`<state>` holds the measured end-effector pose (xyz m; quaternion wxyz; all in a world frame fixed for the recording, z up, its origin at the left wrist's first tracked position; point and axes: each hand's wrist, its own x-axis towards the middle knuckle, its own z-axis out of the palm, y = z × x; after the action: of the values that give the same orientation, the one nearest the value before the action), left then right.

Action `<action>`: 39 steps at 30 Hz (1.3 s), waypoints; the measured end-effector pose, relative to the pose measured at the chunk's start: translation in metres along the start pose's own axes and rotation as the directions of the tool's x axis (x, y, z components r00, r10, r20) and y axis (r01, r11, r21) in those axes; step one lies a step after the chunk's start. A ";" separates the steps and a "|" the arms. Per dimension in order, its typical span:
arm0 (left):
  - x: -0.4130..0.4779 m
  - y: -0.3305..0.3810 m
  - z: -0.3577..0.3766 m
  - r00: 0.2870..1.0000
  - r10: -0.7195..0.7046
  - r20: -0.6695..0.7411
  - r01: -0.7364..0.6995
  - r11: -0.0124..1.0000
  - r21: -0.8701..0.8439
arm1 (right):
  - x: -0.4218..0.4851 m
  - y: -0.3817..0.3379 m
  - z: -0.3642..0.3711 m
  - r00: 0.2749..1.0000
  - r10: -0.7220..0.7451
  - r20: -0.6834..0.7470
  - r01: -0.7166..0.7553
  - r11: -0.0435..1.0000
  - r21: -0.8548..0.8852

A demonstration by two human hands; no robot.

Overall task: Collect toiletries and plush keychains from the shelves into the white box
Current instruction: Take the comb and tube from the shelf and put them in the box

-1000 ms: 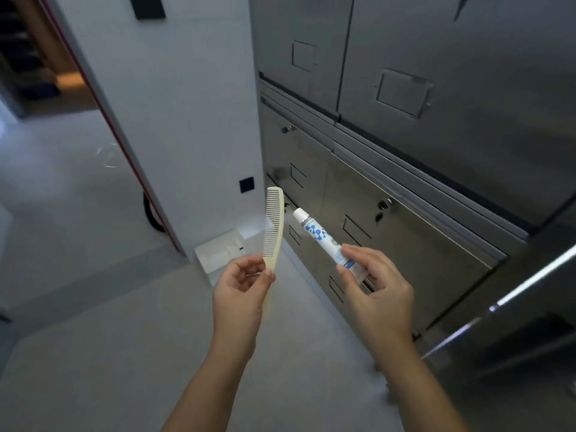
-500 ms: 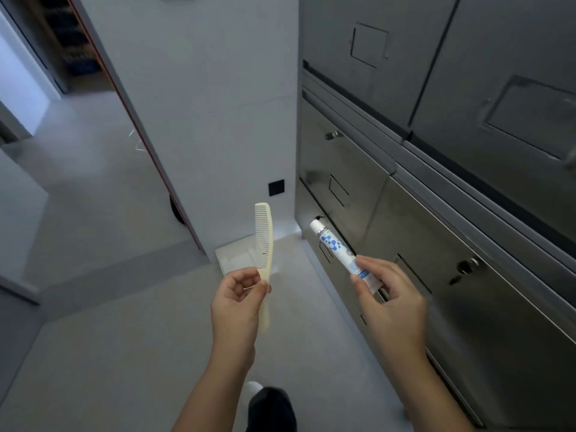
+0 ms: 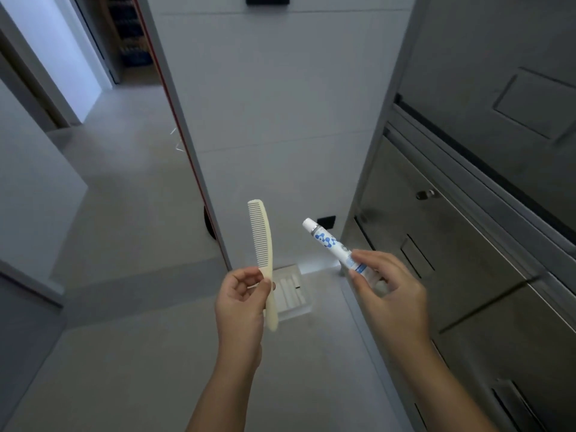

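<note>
Cream plastic comb (image 3: pixel 264 244) in the left hand (image 3: pixel 241 299), pinched at the handle between thumb and fingers so the toothed end sticks straight up. The right hand (image 3: pixel 388 294) has its fingertips closed on the crimped end of a small white toothpaste tube (image 3: pixel 332 246) with blue print, cap pointing up and away. My guess on the grips: both are light carry pinches, each item kept clear of the other hand so either can just be dropped without fumbling.

The white box (image 3: pixel 291 291) sits on the floor (image 3: pixel 140 353) right ahead, tucked into the corner where the white wall panel (image 3: pixel 280 120) meets the steel cabinets (image 3: pixel 467 229). It's open on top and there look to be some pale sticks or tubes lying in it already, too blurry to say what. Both hands are held above and in front of it, not touching it.

Stuff around: the cabinet fronts run along the right with little knobs and recessed label slots, all shut as far as I can see. A doorway (image 3: pixel 78 57) opens off to the left, with dim shelving just visible beyond it. Nothing lies between the hands and the box, so it reads like a clear reach down. Only catch I'd flag is that the box is jammed tight into the corner, so the cabinet side crowds the right hand a bit.
</note>
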<state>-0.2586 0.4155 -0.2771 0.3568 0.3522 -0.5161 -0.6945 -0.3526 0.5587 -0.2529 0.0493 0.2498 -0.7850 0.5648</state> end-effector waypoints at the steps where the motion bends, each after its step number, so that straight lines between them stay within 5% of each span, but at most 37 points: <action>1: -0.001 -0.003 -0.001 1.000 -0.011 -0.001 0.011 1.000 0.003 | -0.001 0.002 0.000 1.000 0.011 0.013 -0.011 1.000 -0.003; 7: -0.003 -0.017 0.001 0.999 -0.050 0.003 0.050 0.999 0.002 | -0.005 0.019 0.000 0.998 0.055 0.022 -0.055 0.998 0.006; 22: 0.126 -0.078 0.087 0.981 -0.042 -0.192 0.051 0.998 0.046 | 0.149 0.158 0.057 0.957 0.048 0.285 -0.067 0.996 0.055; 39: 0.289 -0.355 0.015 0.951 -0.281 -0.127 0.304 0.927 0.220 | 0.100 0.444 0.242 0.918 0.217 0.331 -0.179 0.973 -0.143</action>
<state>-0.4619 0.2496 -0.6523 0.2285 0.4972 -0.5195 -0.6562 -0.5892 0.4099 -0.6865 -0.1324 0.2608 -0.8327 0.4702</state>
